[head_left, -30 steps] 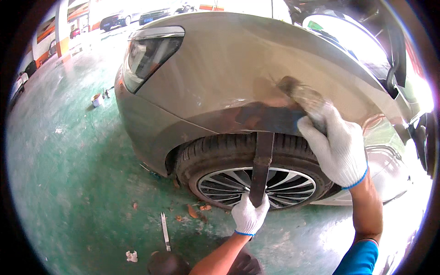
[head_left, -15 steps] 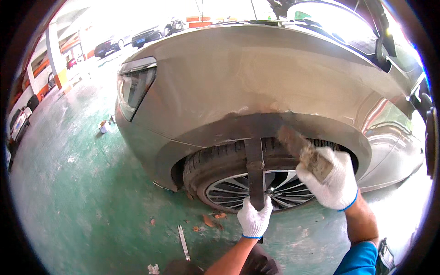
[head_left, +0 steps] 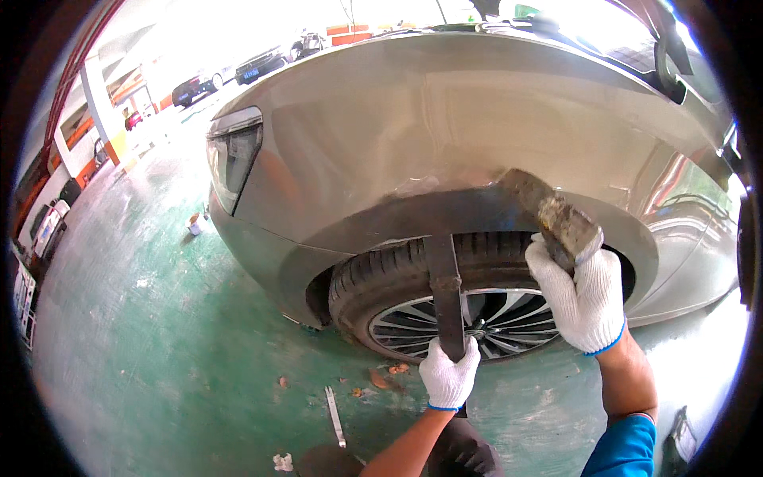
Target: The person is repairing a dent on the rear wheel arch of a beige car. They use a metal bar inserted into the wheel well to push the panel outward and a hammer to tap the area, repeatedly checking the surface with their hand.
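My left hand [head_left: 449, 374], in a white knit glove, is closed round the lower part of a long flat dark metal bar [head_left: 445, 286]. The bar stands nearly upright in front of the wheel, its upper end at the lip of the fender's wheel arch and its middle crossing tire and rim. In my right hand [head_left: 584, 294], gloved too, is a grimy flat slapper-like tool [head_left: 568, 226] with a worn, thick grip. Its blade points up and left, over the dark, scuffed band of the fender [head_left: 445, 208]. Whether it touches the metal I cannot tell.
The tire [head_left: 381, 278] and spoked wheel [head_left: 405, 326] sit under the beige car's fender. On the green floor lie a thin metal strip tool [head_left: 335, 417], dry leaves [head_left: 380, 379] and a white scrap [head_left: 282, 462]. A small can [head_left: 195, 224] stands beyond the headlight [head_left: 236, 159].
My right hand has tilted the tool and lifted it up and to the right. My left hand keeps its grip on the bar. The whole view has shifted slightly.
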`<state>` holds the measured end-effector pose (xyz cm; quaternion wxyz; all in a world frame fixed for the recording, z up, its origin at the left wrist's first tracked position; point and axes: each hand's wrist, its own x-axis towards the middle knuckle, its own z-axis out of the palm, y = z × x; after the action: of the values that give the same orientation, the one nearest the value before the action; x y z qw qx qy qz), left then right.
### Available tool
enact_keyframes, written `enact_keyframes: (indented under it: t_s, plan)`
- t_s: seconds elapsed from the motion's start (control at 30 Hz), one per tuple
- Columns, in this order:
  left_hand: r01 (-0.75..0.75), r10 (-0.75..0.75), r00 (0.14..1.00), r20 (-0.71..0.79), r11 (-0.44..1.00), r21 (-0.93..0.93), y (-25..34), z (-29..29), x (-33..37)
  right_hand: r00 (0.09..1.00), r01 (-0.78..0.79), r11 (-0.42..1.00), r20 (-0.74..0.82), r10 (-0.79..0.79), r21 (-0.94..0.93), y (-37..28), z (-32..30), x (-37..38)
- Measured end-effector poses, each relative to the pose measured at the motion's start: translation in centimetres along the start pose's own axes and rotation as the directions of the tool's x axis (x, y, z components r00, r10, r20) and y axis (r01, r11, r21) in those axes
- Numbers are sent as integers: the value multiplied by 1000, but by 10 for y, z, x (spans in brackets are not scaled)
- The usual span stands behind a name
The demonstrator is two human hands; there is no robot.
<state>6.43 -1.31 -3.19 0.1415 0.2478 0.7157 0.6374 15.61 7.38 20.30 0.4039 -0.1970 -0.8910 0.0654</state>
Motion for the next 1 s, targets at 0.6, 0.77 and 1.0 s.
enact_keyframes:
  t_s: [0.6, 0.77, 1.0]
  plan:
    - [-74, 75, 997, -31, 997, 28, -5, -4, 1, 995, 67, 974, 86, -49, -215, -17, -5, 30]
    - [-81, 81, 997, -13, 997, 9, -1, -3, 2, 990, 61, 971, 136, -30, -229, -19, -7, 32]
    - [-100, 100, 995, -21, 995, 5, -2, -2, 1, 982, 180, 965, 95, -165, -189, -12, -3, 29]
